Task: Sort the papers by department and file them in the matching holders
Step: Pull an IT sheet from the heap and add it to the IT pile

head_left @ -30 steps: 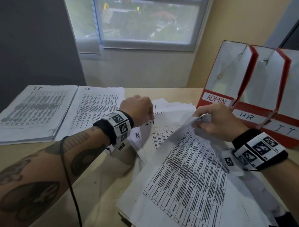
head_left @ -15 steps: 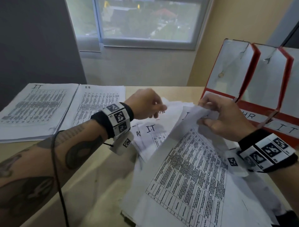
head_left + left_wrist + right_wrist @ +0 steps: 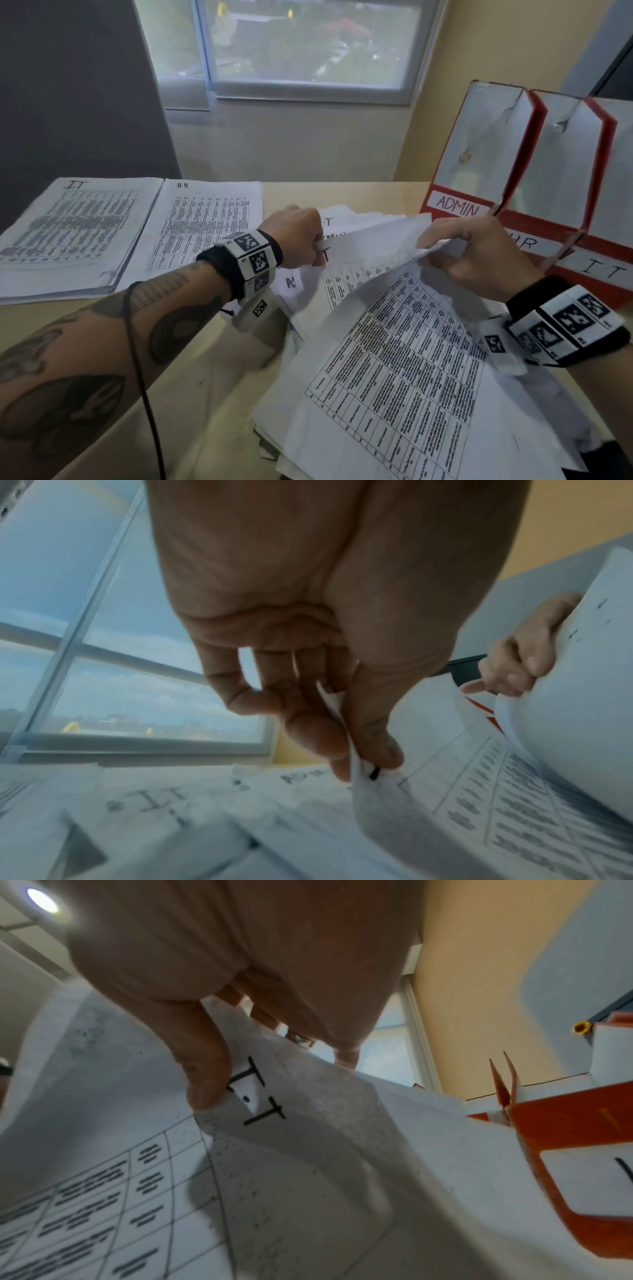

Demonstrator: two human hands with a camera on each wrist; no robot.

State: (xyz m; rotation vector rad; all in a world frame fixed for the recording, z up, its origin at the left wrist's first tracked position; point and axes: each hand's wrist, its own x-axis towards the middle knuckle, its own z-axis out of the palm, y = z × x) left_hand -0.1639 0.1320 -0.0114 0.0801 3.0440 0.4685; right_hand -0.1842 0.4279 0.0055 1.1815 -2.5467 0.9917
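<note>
A loose pile of printed papers (image 3: 346, 431) lies on the desk in front of me. My right hand (image 3: 429, 247) grips the top edge of a printed sheet (image 3: 411, 359) and holds it bent upward; in the right wrist view my right hand (image 3: 267, 1074) has its thumb beside a handwritten "I.T" on that sheet (image 3: 308, 1150). My left hand (image 3: 318, 251) pinches the corner of the sheet underneath (image 3: 342, 277), also marked IT. In the left wrist view my left hand (image 3: 363, 761) pinches this corner between thumb and forefinger. Three red holders stand at the right, labelled ADMIN (image 3: 457, 207), HR (image 3: 524, 243) and IT (image 3: 603, 270).
Two sorted stacks lie side by side at the left of the wooden desk (image 3: 205, 394): one headed IT (image 3: 75, 233), one headed HR (image 3: 205, 222). A window and wall stand behind the desk. A black cable runs along my left forearm.
My left hand went from reaching over the pile to pinching the corner of the IT sheet. My right hand raised the top sheet's edge a little higher.
</note>
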